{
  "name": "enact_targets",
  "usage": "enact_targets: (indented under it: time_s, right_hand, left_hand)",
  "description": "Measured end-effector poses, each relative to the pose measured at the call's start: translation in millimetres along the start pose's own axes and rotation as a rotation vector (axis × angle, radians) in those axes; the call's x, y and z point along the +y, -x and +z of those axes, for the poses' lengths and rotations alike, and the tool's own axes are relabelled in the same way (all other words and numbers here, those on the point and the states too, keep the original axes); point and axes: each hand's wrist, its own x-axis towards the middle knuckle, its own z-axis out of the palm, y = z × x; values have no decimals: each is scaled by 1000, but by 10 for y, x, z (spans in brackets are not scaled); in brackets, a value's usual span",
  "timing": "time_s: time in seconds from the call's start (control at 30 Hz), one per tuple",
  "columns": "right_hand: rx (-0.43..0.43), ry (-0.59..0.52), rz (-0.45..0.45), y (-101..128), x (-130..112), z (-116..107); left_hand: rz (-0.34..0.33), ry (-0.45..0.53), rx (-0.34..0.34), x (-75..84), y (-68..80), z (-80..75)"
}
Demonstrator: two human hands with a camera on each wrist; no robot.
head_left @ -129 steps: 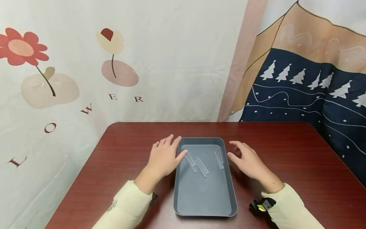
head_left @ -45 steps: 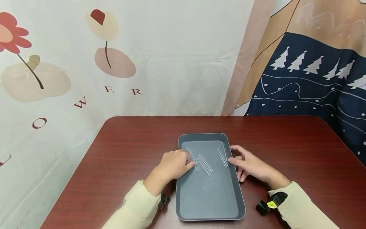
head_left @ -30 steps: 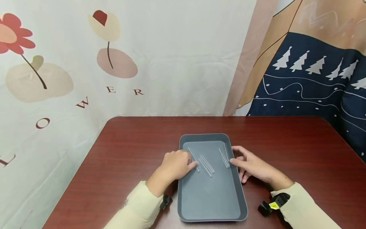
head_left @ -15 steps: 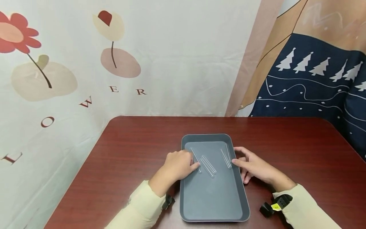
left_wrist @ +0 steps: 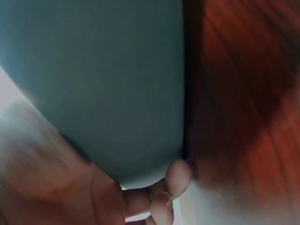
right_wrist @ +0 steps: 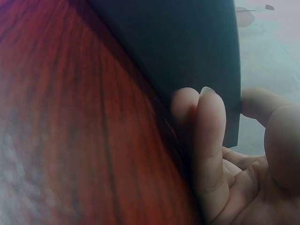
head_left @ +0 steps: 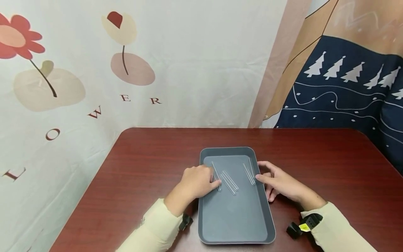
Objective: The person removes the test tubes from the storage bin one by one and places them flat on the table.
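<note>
A shallow grey tray [head_left: 234, 220] holds several thin clear tubes with rounded ends. My left hand [head_left: 196, 180] reaches over its left rim, thumb and fingers at a clear tube [head_left: 215, 168] they seem to pinch; the fingertips are hidden from above. Two more tubes [head_left: 231, 182] lie slanted in the middle, and another pair [head_left: 248, 175] lies near the right wall. My right hand [head_left: 281, 182] grips the tray's right side, thumb at the rim. In the right wrist view, curled fingers [right_wrist: 211, 136] rest against the outer wall. The left wrist view shows curled fingertips [left_wrist: 178, 178] beside the tray wall.
The tray stands on a reddish-brown wooden table [head_left: 151, 154]. A pale printed curtain [head_left: 195, 70] and a navy cloth with white trees [head_left: 333, 91] hang behind it. Black cameras [head_left: 303, 225] sit at the cuffs.
Over four seconds my left hand has come down into the tray's left side and my right hand has taken its right edge. Lately, the left tube has turned slightly; the hands barely move.
</note>
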Motion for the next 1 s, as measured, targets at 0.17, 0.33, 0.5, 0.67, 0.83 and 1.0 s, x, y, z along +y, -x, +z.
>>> enact_targets:
  time_s: [0.17, 0.33, 0.5, 0.67, 0.83, 1.0]
  right_hand:
    - [0, -4, -9, 0, -1, -2]
    - [-7, -19, 3, 13, -1, 1]
    - [3, -3, -7, 19, 5, -2]
    - [1, -10, 8, 21, 36, 2]
    - [1, -2, 3, 13, 40, -6]
    - [-15, -21, -16, 21, 10, -25]
  left_hand:
    - [-2, 3, -3, -8, -8, 12]
    - [-3, 11, -15, -8, -12, 16]
    - [-7, 16, -16, -5, -14, 16]
    - [1, 21, -27, 0, -6, 21]
    - [6, 21, -30, -9, -18, 20]
    - [-2, 30, -34, -23, -36, 23]
